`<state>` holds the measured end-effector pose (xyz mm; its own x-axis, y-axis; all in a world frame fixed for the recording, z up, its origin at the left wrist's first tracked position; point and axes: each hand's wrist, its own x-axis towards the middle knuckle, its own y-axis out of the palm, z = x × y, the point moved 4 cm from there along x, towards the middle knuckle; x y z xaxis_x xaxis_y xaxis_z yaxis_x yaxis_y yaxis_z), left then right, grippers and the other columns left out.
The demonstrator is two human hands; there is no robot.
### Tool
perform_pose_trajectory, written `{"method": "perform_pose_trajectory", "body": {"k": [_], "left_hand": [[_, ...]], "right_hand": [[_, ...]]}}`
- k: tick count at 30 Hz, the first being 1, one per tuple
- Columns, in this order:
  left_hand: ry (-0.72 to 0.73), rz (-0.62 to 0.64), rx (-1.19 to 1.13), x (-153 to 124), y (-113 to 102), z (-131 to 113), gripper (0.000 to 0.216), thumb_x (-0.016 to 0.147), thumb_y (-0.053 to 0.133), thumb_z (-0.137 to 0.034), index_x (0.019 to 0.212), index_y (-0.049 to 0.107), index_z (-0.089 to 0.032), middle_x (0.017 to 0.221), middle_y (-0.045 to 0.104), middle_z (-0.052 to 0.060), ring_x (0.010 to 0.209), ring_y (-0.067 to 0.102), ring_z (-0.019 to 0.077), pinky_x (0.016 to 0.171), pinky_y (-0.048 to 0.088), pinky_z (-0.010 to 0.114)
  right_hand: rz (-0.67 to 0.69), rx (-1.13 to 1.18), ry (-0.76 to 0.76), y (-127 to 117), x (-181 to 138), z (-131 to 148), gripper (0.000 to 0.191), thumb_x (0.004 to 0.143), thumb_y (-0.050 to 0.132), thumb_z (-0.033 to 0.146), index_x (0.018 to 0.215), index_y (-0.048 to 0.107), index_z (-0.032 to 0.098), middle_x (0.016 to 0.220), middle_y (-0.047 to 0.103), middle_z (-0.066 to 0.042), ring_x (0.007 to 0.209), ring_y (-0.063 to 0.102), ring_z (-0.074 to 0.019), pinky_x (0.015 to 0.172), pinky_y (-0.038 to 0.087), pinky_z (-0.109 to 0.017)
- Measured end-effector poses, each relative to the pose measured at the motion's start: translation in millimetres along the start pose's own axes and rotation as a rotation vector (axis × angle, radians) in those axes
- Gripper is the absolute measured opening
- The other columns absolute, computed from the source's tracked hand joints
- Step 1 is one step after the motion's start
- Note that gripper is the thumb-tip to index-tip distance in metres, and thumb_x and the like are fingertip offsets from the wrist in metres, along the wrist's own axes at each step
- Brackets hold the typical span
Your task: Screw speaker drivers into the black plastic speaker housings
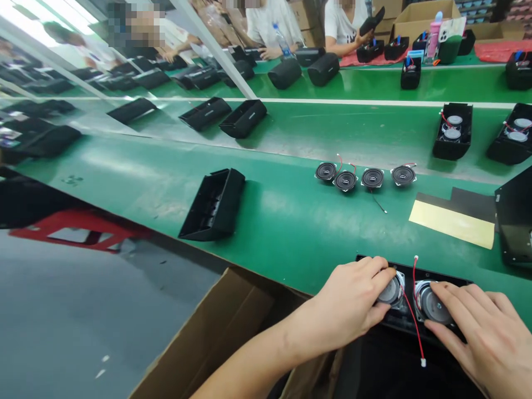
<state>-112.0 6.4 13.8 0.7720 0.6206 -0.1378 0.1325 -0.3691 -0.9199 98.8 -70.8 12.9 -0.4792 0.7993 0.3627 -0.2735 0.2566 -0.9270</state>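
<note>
Head view: left fingers (381, 280) grip one speaker (389, 293), right fingers (454, 303) a second speaker (432, 303)

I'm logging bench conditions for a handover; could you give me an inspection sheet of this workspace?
Surface: glossy green tabletop, bearing parts.
Job's things: two round silver-backed speakers on a flat black panel; four round black-coned speakers lie beyond.
Clutter: flat pale-yellow and black sheets on the tabletop; small white scraps on the floor.
Left hand: thumb and fingers gripping the left silver-backed speaker.
Right hand: likewise gripping the right one.
Cables: two thin red wires by the panel, white connectors unplugged.
Surroundings: open black box-shaped housing to the left; brown cardboard box below the table edge; people in white tops opposite.
</note>
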Motion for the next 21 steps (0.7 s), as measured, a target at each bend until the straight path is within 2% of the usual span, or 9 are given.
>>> {"method": "perform_pose_trajectory", "body": {"k": [4, 9, 15, 21], "left_hand": [[0.005, 0.093, 0.102, 4, 4, -8, 0.037, 0.096, 0.081, -0.033, 0.125, 0.064, -0.016, 0.124, 0.072, 0.008, 0.104, 0.073, 0.0269, 0.086, 0.063, 0.042], [0.002, 0.124, 0.146, 7, 9, -12, 0.042, 0.095, 0.085, -0.037, 0.123, 0.065, -0.014, 0.12, 0.073, 0.008, 0.104, 0.072, 0.0275, 0.086, 0.063, 0.042], [0.065, 0.11, 0.209, 9, 5, -18, 0.016, 0.097, 0.073, -0.017, 0.111, 0.065, -0.015, 0.114, 0.071, 0.009, 0.099, 0.07, 0.0264, 0.078, 0.061, 0.038], [0.053, 0.159, 0.191, 11, 4, -18, 0.02, 0.096, 0.07, -0.012, 0.115, 0.064, -0.013, 0.116, 0.07, 0.01, 0.1, 0.07, 0.0279, 0.078, 0.063, 0.04]], "right_hand": [[0.004, -0.001, 0.111, 11, -5, 0, 0.031, 0.115, 0.05, 0.032, 0.128, 0.07, 0.013, 0.115, 0.077, -0.007, 0.094, 0.063, -0.0227, 0.082, 0.035, -0.042], [0.088, -0.033, 0.069, 13, -2, -1, 0.036, 0.116, 0.048, 0.039, 0.129, 0.068, 0.013, 0.114, 0.077, -0.007, 0.096, 0.061, -0.0249, 0.081, 0.033, -0.043], [0.135, 0.054, 0.113, 6, 0, -7, 0.044, 0.119, 0.031, 0.038, 0.131, 0.067, 0.016, 0.113, 0.076, -0.005, 0.094, 0.061, -0.0237, 0.079, 0.033, -0.042], [0.138, 0.092, 0.073, 5, -3, -13, 0.037, 0.118, 0.038, 0.034, 0.131, 0.067, 0.015, 0.112, 0.076, -0.005, 0.092, 0.064, -0.0227, 0.079, 0.034, -0.041]]}}
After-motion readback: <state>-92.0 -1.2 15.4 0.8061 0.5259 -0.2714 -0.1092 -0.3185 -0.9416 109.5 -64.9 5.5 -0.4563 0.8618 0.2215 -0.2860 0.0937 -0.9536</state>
